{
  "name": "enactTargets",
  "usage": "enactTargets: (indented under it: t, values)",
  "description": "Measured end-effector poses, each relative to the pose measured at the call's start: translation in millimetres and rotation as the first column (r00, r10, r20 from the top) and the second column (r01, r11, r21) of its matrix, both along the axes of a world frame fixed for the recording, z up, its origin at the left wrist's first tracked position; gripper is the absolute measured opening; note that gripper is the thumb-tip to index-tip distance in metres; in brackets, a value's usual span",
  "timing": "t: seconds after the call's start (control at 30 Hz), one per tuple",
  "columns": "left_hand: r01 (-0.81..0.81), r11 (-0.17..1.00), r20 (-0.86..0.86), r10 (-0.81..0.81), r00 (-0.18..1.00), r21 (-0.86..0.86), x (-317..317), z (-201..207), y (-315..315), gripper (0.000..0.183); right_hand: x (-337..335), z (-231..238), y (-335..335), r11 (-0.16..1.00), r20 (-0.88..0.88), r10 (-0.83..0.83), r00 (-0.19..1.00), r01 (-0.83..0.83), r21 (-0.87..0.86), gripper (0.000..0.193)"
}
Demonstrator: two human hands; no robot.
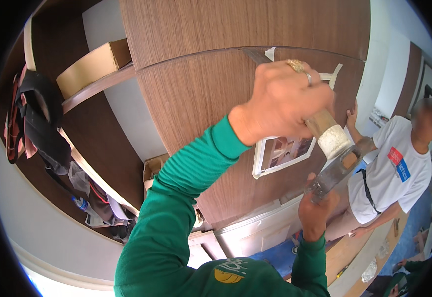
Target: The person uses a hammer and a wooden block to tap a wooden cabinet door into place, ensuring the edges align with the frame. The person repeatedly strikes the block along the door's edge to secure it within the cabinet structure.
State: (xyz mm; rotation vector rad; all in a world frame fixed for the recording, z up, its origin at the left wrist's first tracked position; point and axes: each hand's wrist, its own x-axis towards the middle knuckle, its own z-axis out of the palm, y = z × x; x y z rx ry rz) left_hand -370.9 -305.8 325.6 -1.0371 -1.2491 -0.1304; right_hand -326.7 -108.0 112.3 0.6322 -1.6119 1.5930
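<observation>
While shelves (98,88) hold a box (89,70), left hand (287,99) clamps a hammer (335,174); grip of right hand (316,213) unclear

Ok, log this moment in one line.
left hand: gripping hammer | right hand: partly behind hammer, grip unclear | co-worker: beside brown panel

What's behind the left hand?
A wood-grain panel with a taped-on picture, partly showing. Whatever the left hand and hammer cover can't be seen.

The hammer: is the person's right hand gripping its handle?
No, the left hand is wrapped around the handle of the hammer, above its metal head.
</observation>
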Motion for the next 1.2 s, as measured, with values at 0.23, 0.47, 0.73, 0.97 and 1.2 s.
enactTargets:
  t: [0.23,0.47,0.73,0.97,1.2]
  values:
    - [0.083,0.996,0.091,-0.084,0.992,0.015,25.7,8.5,-34.5,0.024,28.4,-51.9,52.7,0.99,0.366,-0.143,0.919,0.136,0.044,0.021]
    - [-0.045,0.982,0.07,0.059,0.996,-0.183,32.3,-24.8,-9.5,0.017,19.2,-115.9,108.3,0.973,0.598,0.016,0.801,0.125,-0.194,0.024]
    - [-0.071,0.97,-0.031,0.065,0.997,-0.234,-22.9,-25.6,23.6,0.034,1.0,-100.3,113.5,0.972,0.607,0.141,0.782,0.008,-0.236,0.024]
    - [-0.105,0.971,-0.009,0.105,0.994,-0.216,-26.1,-15.1,7.8,0.03,-5.5,-93.4,109.0,0.981,0.618,0.167,0.769,-0.065,-0.183,0.025]
    - [-0.113,0.977,-0.033,0.108,0.994,-0.18,-25.3,-15.6,7.7,0.032,1.2,-82.8,103.0,0.979,0.616,0.182,0.767,-0.082,-0.187,0.026]
